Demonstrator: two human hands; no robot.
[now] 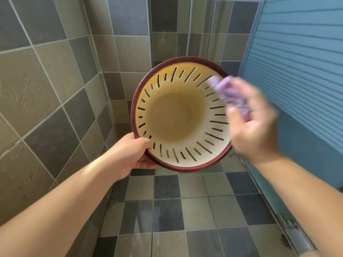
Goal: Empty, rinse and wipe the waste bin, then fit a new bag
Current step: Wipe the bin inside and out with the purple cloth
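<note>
The waste bin point(178, 117) is held up in front of me with its mouth facing the camera. It is cream inside with dark slots round the wall, a tan bottom and a dark red rim. My left hand point(133, 154) grips the rim at the lower left, thumb inside. My right hand point(254, 125), blurred by motion, holds a purple cloth point(230, 95) against the bin's inner wall at the upper right. The bin is empty inside.
I stand in a tiled shower corner. Grey and beige wall tiles point(46, 89) lie to the left and behind; a blue slatted door point(300, 62) stands at the right. The wet floor tiles point(167, 210) show below, with a metal door track point(289, 230) at the lower right.
</note>
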